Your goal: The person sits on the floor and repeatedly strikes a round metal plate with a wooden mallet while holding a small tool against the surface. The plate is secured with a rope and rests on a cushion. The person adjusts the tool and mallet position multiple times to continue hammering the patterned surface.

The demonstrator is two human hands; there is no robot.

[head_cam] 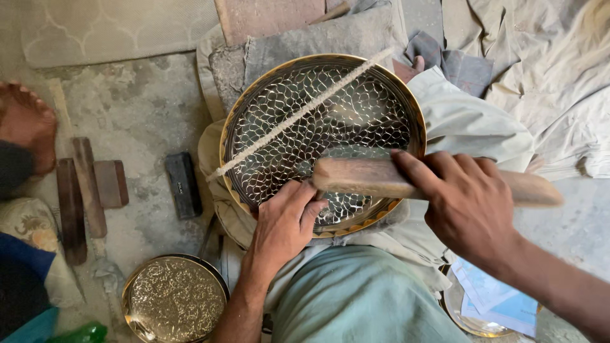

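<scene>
Left hand (283,222): fingers pressed on engraved brass plate (324,140), gripping nothing.
Right hand (467,206): fingers clenched around wooden mallet (368,176).

Round tray (372,105): brass-coloured metal, glossy, surface engraved with a dense scale pattern, rim polished. Mallet (381,179): bare wood, matt, worn smooth. Cord (298,114) across the tray: rough twisted fibre. Smaller tray (173,298): shiny metal, finely textured. Block (183,183): dark, matt. Floor (143,108): rough, dusty concrete. Surrounding cloth (470,121): matt, creased.
</scene>
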